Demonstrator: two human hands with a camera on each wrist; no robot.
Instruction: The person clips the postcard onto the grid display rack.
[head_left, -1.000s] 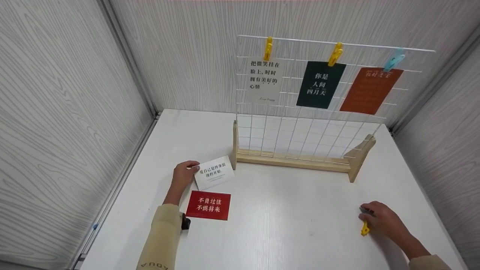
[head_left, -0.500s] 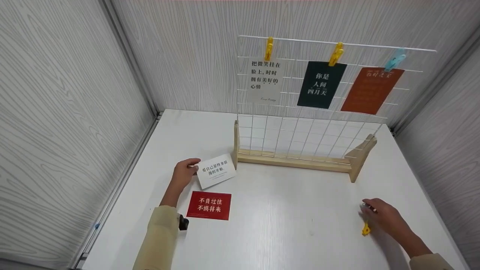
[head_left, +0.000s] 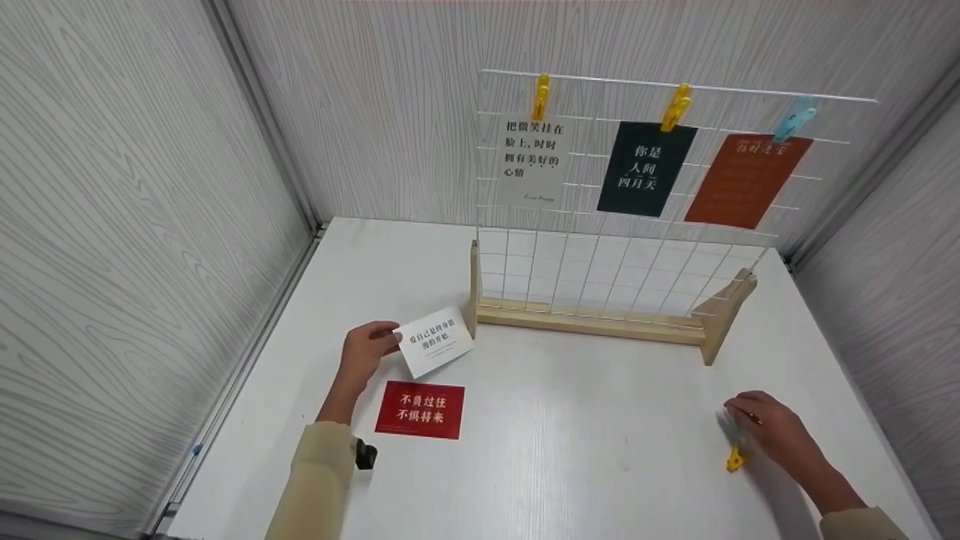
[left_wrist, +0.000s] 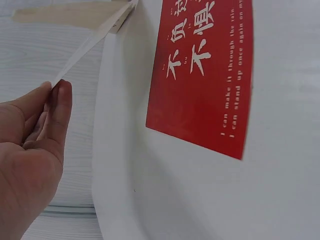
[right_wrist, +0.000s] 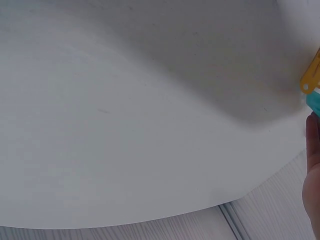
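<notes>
My left hand (head_left: 365,349) pinches a white card with black lettering (head_left: 435,343) by its left edge, tilted above the table. In the left wrist view the card (left_wrist: 97,36) shows nearly edge-on between thumb and fingers. A red card with white lettering (head_left: 420,410) lies flat below it. At the right, my right hand (head_left: 776,435) has its fingertips on a teal clip (right_wrist: 313,101), which it seems to pinch, though the hand covers much of it. Beside that, a yellow clip (head_left: 734,459) lies by the fingers.
A white wire grid (head_left: 600,259) stands in a wooden base (head_left: 589,325) at the back. Hung on it are a pale card (head_left: 531,184), a dark green card (head_left: 646,169) and an orange-red card (head_left: 750,184), under two yellow clips and a light blue clip (head_left: 795,118).
The white card in my left hand has tilted up and shifted slightly right. My right hand has moved up a little from the yellow clip, and teal now shows below its fingers.
</notes>
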